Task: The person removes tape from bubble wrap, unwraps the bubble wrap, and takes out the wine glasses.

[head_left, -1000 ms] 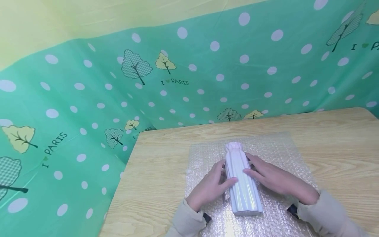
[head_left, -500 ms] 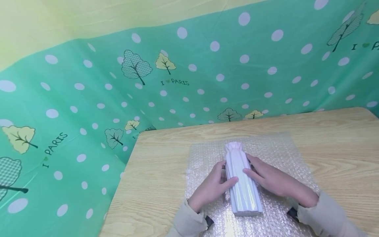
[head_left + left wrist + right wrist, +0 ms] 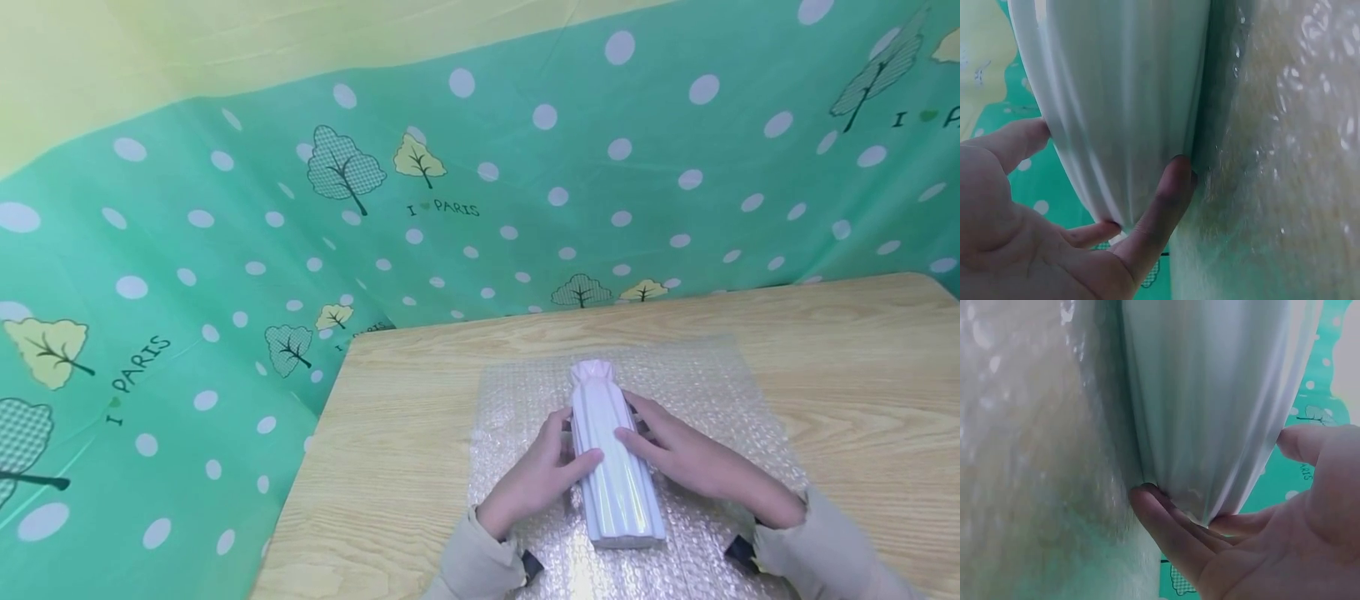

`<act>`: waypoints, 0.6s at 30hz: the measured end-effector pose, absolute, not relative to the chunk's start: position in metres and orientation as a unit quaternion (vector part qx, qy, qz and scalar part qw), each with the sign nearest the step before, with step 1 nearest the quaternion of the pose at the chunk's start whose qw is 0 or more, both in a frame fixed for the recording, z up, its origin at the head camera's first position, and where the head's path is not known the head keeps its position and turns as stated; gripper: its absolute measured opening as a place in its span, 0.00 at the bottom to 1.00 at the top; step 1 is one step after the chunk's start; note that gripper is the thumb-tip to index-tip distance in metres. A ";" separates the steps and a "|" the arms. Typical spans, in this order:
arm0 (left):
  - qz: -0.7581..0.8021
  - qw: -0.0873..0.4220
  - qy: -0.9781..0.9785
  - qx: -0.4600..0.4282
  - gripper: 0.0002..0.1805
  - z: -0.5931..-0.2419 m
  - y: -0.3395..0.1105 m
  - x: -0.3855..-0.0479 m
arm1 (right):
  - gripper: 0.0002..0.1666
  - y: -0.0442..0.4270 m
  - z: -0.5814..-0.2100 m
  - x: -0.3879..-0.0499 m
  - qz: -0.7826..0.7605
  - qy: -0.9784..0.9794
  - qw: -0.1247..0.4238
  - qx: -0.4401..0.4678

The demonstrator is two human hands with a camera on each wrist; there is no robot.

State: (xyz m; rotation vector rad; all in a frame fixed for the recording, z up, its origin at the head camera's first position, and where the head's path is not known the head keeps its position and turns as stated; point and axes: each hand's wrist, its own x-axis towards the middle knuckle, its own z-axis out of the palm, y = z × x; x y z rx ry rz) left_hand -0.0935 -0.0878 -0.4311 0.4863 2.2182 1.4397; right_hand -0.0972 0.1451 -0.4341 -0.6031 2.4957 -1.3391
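While bubble wrap (image 3: pixel 697 379) lies underneath, left hand (image 3: pixel 537 477) — right hand (image 3: pixel 688 454) too — grips a vase (image 3: pixel 617 473).

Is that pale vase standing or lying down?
Lying down: the vase rests lengthwise along the bubble wrap, its long side facing up.

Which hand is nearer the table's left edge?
Left. The left hand holds the vase on the side facing the table's left edge; the right hand is on the opposite side, farther away.

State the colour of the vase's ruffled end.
Pale pink; the ruffled end shows best in the head view.
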 end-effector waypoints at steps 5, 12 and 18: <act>0.519 0.222 0.805 0.180 0.41 -0.432 -0.088 -0.094 | 0.43 0.144 -0.434 -0.097 -0.478 0.848 0.131 -0.186; 0.523 0.221 0.805 0.173 0.41 -0.432 -0.088 -0.094 | 0.44 0.143 -0.434 -0.096 -0.491 0.841 0.129 -0.185; 0.531 0.219 0.802 0.161 0.40 -0.431 -0.087 -0.094 | 0.44 0.144 -0.435 -0.095 -0.512 0.824 0.138 -0.200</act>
